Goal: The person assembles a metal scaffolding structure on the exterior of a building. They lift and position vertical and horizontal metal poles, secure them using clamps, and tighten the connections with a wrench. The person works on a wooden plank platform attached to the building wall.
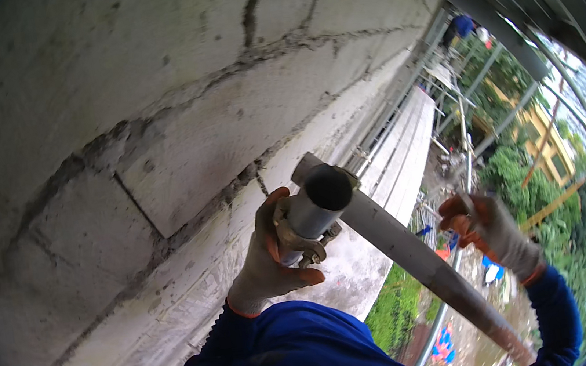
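My left hand (266,269), in a pale glove with orange fingertips, is wrapped round a metal scaffold coupler (307,242). The coupler encircles a short grey tube (309,215) whose dark open end faces me. A longer scaffold tube (422,262) crosses beside it, running down to the lower right, rusty toward its near end. Off to the right of that tube, my right hand (493,228) is raised in a matching glove, fingers closed. A thin grey sliver shows at its fingers; what it belongs to is too small and blurred to name.
A block wall (188,174) with rough mortar joints fills the left. Scaffold poles (466,123) and another person in blue (461,26) are at the far right. Far below lie grass (394,306), debris and a yellow machine (547,142) among trees.
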Demonstrator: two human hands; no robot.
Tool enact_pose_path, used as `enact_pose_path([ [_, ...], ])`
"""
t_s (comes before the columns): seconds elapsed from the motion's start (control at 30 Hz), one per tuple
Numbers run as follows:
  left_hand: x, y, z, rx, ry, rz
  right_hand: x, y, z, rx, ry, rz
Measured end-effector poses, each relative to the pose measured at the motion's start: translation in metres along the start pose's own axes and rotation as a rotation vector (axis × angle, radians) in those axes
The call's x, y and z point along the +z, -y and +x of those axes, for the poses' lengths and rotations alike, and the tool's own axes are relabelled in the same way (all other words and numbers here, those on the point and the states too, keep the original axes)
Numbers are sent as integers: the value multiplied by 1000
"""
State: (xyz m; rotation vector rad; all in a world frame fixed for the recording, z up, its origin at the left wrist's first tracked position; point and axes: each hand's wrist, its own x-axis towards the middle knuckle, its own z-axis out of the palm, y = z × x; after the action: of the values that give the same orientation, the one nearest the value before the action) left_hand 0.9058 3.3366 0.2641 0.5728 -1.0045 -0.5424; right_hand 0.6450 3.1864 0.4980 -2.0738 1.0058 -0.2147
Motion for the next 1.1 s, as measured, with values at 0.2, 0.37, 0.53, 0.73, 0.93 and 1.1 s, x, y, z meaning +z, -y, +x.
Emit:
enact_pose_path([
  [0.2, 8, 15, -12, 267, -173, 384, 31, -48, 32, -157, 480, 81],
  [0.37, 47, 13, -24, 602, -568, 909, 18, -81, 52, -181, 631, -180],
  [0.53, 72, 21, -24, 541, -650, 473, 36, -49, 50, -75, 617, 91],
  [0.73, 70, -24, -33, 262, -517, 565, 37, -51, 46, -91, 599, 246],
  [0.93, 68, -46, -33, 183, -479, 807, 42, -47, 43, -31, 576, 299],
  [1.1, 94, -25, -36, 134, -739, 377, 44, -44, 41, -39, 575, 313],
])
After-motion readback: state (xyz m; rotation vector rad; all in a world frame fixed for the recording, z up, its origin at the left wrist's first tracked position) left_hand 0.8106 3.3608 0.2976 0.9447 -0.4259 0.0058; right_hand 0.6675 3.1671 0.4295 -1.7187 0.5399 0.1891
